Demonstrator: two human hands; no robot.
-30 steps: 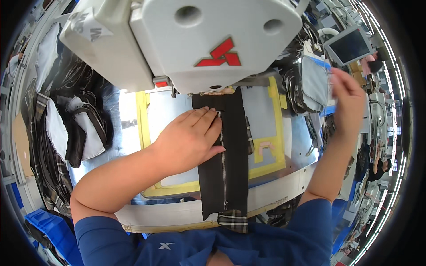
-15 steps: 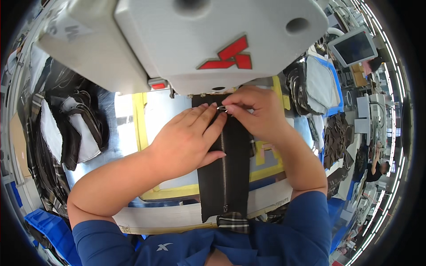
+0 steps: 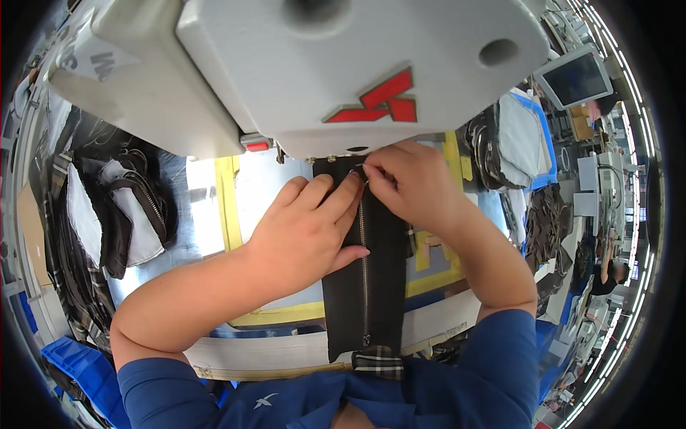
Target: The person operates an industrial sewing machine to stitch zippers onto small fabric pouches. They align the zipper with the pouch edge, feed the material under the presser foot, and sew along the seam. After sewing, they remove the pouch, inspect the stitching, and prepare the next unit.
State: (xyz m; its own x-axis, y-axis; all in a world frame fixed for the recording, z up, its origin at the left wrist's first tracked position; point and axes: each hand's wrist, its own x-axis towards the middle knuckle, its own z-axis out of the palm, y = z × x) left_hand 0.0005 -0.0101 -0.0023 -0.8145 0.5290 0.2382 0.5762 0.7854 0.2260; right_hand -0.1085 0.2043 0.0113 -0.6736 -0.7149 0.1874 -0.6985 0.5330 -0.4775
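Left hand [image 3: 304, 232] lies palm-down mid-frame, fingers loosely spread on the cloth [image 3: 386, 279]; right hand [image 3: 423, 184] angles in from the right, grip pinching some tiny bit [image 3: 360, 167] by the zip [image 3: 364, 264].

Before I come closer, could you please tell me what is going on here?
A person is working on a black fabric strip with a metal zipper, at a sewing machine head. The left hand lays its fingers on the strip, while the right hand has its fingertips near the zipper's far end; whether they grip anything is hard to tell. Zippered fabric pieces lie piled at the left.
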